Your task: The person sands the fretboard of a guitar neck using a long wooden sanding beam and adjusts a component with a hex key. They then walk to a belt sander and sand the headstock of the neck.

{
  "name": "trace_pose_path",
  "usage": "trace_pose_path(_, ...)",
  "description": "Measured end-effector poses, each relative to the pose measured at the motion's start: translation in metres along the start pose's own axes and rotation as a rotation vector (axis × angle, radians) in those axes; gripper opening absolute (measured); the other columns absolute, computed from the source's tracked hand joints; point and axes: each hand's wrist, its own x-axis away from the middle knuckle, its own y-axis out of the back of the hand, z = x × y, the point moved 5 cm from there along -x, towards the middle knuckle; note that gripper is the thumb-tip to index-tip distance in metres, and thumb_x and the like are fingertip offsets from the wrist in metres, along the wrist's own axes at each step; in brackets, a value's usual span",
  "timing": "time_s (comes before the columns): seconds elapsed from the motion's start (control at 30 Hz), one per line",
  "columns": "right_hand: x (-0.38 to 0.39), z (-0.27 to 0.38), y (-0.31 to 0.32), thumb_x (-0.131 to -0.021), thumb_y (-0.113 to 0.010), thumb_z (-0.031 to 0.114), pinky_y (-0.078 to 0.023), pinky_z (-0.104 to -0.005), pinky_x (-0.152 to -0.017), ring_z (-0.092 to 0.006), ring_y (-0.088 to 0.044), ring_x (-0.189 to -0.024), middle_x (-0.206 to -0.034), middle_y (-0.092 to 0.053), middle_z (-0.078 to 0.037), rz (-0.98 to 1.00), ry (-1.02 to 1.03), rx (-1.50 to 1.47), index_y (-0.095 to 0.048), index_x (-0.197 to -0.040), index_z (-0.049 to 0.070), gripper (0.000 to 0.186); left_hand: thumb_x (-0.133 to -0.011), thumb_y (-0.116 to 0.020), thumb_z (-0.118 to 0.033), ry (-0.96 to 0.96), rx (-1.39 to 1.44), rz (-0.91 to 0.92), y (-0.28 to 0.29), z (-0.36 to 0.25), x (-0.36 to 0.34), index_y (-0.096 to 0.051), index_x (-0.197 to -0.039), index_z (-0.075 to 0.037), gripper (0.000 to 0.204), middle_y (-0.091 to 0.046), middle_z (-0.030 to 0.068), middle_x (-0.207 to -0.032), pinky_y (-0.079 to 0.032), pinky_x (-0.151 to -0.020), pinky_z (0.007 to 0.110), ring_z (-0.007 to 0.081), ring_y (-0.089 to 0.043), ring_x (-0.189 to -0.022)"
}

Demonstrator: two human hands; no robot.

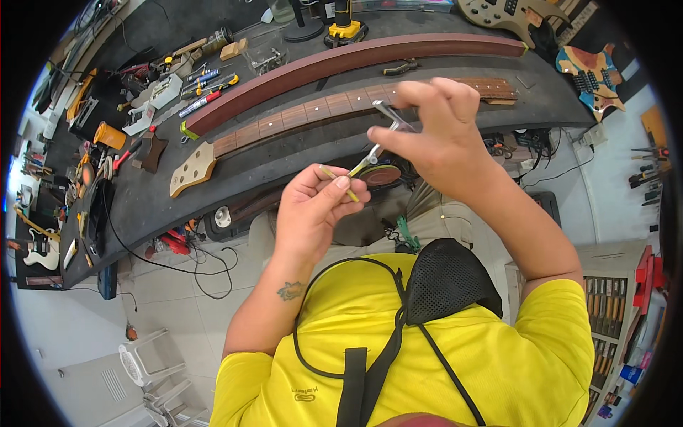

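Observation:
My left hand [324,203] is closed, pinching a thin yellowish strip [351,193] between thumb and fingers. My right hand [445,139] curls round the handles of a silver plier-like tool [385,128]. The handles stand spread apart between thumb and fingers. The tool's narrow end points down to the left and meets my left fingertips beside the strip; its exact contact there is too small to tell. Beyond my hands a guitar neck [292,115] lies on the dark workbench [160,203], its pale headstock to the left and its fretboard upward. My right hand covers part of that neck.
A long reddish-brown beam [341,60] lies behind the neck, with small pliers [400,67] between them. Screwdrivers [203,89] and other tools crowd the bench's left, near an orange cup [110,135]. A yellow-and-black power tool [345,30] stands at the back. Cables [206,270] hang below the left edge.

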Motion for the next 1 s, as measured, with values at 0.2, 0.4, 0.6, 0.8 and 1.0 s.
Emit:
trace_pose_path(0.2,0.041,-0.025,-0.039,-0.101,-0.076,0.007,-0.062,-0.0392,-0.081,-0.0287,-0.074,-0.092,-0.12,-0.077,-0.011,0.29,-1.054,-0.856,-0.081,-0.131,0.012,0.031,-0.106,-0.074,0.001,-0.37,-0.507,-0.03,-0.024,0.006,-0.007,-0.076,-0.116,0.001,0.01,-0.084,0.0171,-0.114,-0.066,-0.09,0.034,0.0268,-0.083,-0.103)
trace_pose_path(0.4,0.08,-0.031,-0.052,-0.108,-0.071,0.003,-0.067,-0.042,-0.098,-0.0305,-0.079,-0.11,-0.129,-0.076,-0.024,-0.165,-1.402,-1.641,-0.059,-0.139,0.0,0.034,-0.083,-0.082,0.009,-1.017,-1.132,0.154,-0.07,0.004,-0.005,-0.078,-0.11,0.001,0.029,-0.082,0.0159,-0.105,-0.065,-0.083,0.04,0.0354,-0.08,-0.093)
trace_pose_path(0.6,0.101,-0.039,-0.047,-0.104,-0.079,0.004,-0.066,-0.0396,-0.095,-0.0277,-0.079,-0.112,-0.129,-0.077,-0.02,-0.348,-1.518,-2.037,-0.067,-0.134,0.002,0.032,-0.078,-0.084,0.008,-1.204,-1.185,0.234,-0.09,0.009,-0.015,-0.078,-0.109,0.002,0.032,-0.08,0.015,-0.104,-0.065,-0.081,0.042,0.0351,-0.079,-0.092)
trace_pose_path(0.8,0.109,-0.064,-0.031,-0.103,-0.081,0.007,-0.065,-0.0384,-0.092,-0.0217,-0.078,-0.101,-0.115,-0.08,-0.009,-0.223,-1.344,-1.922,-0.072,-0.14,0.001,0.038,-0.077,-0.085,0.007,-1.276,-1.162,0.246,-0.102,0.016,-0.032,-0.079,-0.107,0.003,0.031,-0.079,0.0154,-0.1,-0.066,-0.08,0.042,0.0358,-0.079,-0.091)
trace_pose_path(1.0,0.106,-0.109,-0.01,-0.1,-0.085,0.009,-0.067,-0.0387,-0.086,-0.0231,-0.079,-0.093,-0.108,-0.082,-0.012,-0.248,-1.16,-1.495,-0.077,-0.127,-0.002,0.031,-0.078,-0.089,-0.001,-1.244,-1.212,0.32,-0.114,0.012,-0.055,-0.078,-0.125,-0.002,0.048,-0.077,0.0185,-0.128,-0.062,-0.098,0.048,0.0392,-0.075,-0.117)
